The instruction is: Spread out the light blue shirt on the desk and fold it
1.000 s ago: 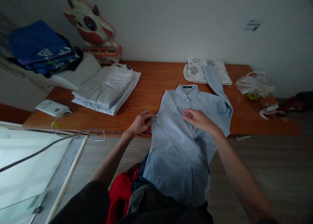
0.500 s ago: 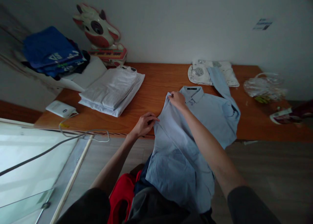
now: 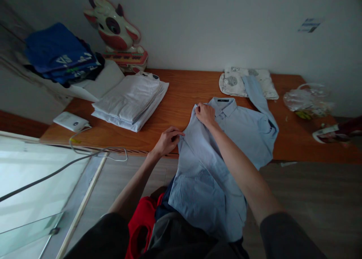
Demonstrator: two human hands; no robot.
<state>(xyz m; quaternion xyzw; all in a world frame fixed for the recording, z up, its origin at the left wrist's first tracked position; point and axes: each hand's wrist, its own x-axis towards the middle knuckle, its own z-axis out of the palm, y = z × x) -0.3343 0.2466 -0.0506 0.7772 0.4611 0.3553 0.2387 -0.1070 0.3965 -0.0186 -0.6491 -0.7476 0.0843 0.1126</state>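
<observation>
Our right hand (image 3: 205, 114) and left hand (image 3: 167, 140), fingers closed, pinch the blue shirt (image 3: 226, 138) at frame center; its overhanging tail may drag it off the table (image 3: 183, 97).

— What colour is the shirt (image 3: 240, 134)?
— Pale blue, plain, with a dark label inside the collar.
— And the table (image 3: 183, 89)?
— Orange-brown wood.
— The folded stack (image 3: 130, 100)?
— White. Left of it, the pile (image 3: 60, 57) is deep blue with white lettering.
— The toy cow (image 3: 113, 25)?
— White with red and dark patches.
— That cloth (image 3: 234, 81) at the back?
— Cream, printed with grey figures.
</observation>
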